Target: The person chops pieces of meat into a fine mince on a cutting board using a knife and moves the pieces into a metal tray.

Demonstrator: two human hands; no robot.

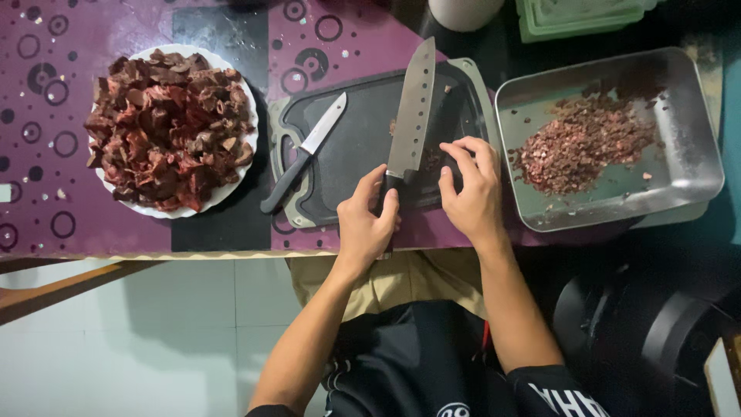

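Table (116,232): purple cloth with ring pattern, edge runs left-right just below the hands.

Tray (695,166): steel, rectangular, right side, slightly tilted. Holds a heap of mince (583,143), fine reddish-brown bits, mostly in its left half.

Board (363,147): dark, grey-rimmed, centre, between plate and tray. Its right edge is just beside the tray's left rim.

Plate (231,181): white, round, left of board, piled with meat chunks (166,127), dark red-brown, coarse cut.

Big knife (411,116): on the board, right of centre. Long axis near vertical in the head view, leaning a little right toward the top. Tip points away from the person, reaching the board's far edge. Blade lies flat-ish, broad side up, dimples along one edge. Handle end is toward the person.

Left hand (367,224): closed around the big knife's handle at the near edge of the board; handle mostly hidden under the fingers.

Right hand (471,185): just right of the blade's heel, fingers curled down onto the board over a small dark bit. Can't tell if it pinches anything. Hands close together, not touching.

Small knife (305,154): white blade, black handle, on the board's left part, untouched. Lies diagonal, tip up-right, handle down-left overhanging the board rim. Well left of both hands.
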